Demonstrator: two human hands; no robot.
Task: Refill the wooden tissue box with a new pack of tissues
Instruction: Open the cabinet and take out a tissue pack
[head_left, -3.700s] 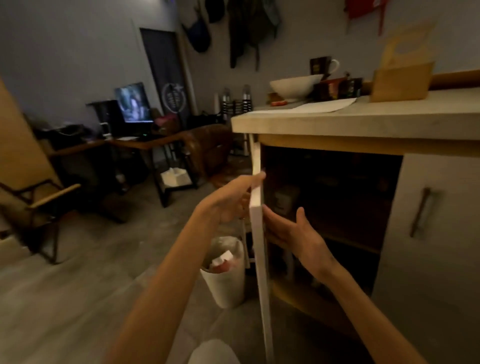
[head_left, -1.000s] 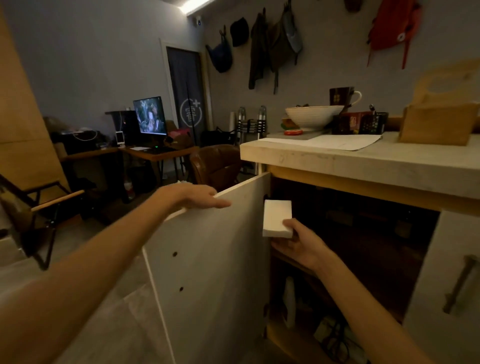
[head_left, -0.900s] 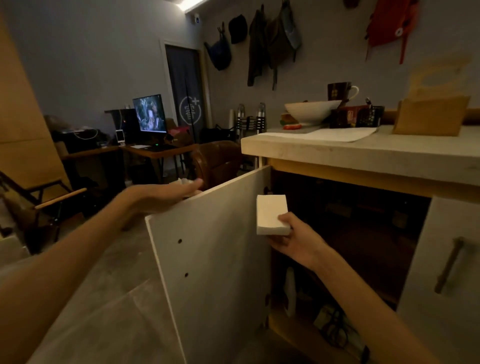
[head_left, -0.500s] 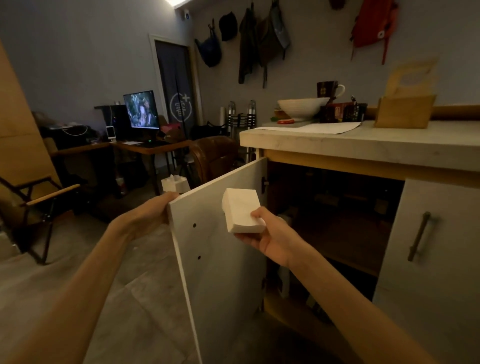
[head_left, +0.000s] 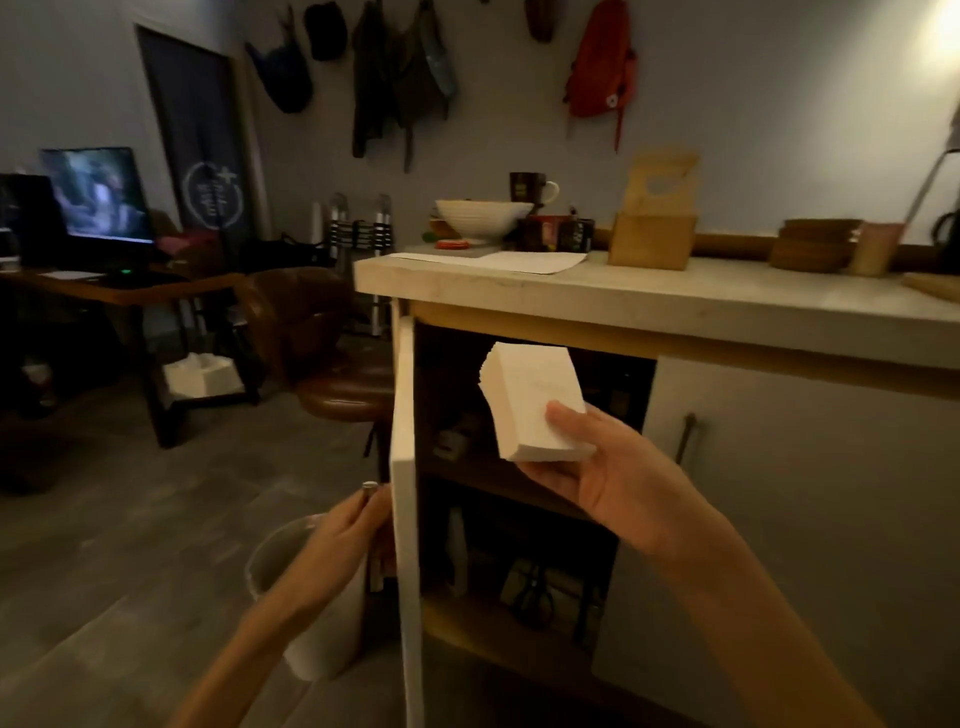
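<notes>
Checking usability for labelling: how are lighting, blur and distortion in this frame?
Head view: dim overall, glare in the top right corner. Head view: the tissue pack in the right hand is bright and fairly sharp; the cupboard interior is nearly black. Head view: wide-angle bowing tilts the countertop edge.

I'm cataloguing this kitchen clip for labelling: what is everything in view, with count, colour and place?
tissue pack: 1, white, in the right hand
wooden tissue box: 1, tan, on the counter
cabinet door: 1, white, open
door handle: 1, metal, door's outer side
bowl: 1, white, counter's far end
bin: 1, white, low, left of the door
monitor: 1, lit, far left
left hand: grips the door handle
right hand: holds the tissue pack
</notes>
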